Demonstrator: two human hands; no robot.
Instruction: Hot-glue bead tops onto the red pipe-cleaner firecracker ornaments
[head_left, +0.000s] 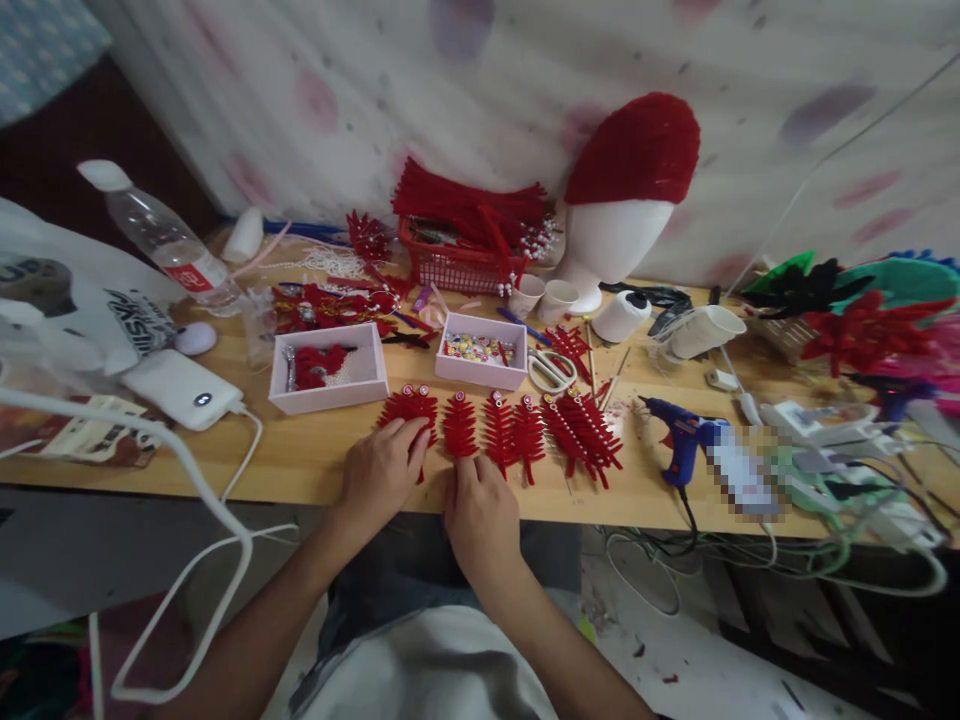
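A row of red fuzzy chenille-stem pieces, shaped like fringed leaves with small round beads at their tops, lies along the table's front. My left hand (384, 466) is closed over the lower part of the leftmost chenille pieces (409, 404). Curled fingers of my right hand (484, 508) are at the lower end of the neighbouring chenille piece (460, 425); its tip is hidden under them. Further right lie more chenille pieces (498, 430), some with strings of pearly beads (592, 432) along them.
Behind the row are a white box with pearls (328, 405), a box of colourful beads (481, 376) and scissors (553, 372). A blue glue gun (681, 440) with cables lies right. A red basket (465, 272), a capped mannequin head (616, 240), a bottle (169, 240) and a power bank (182, 388) surround them.
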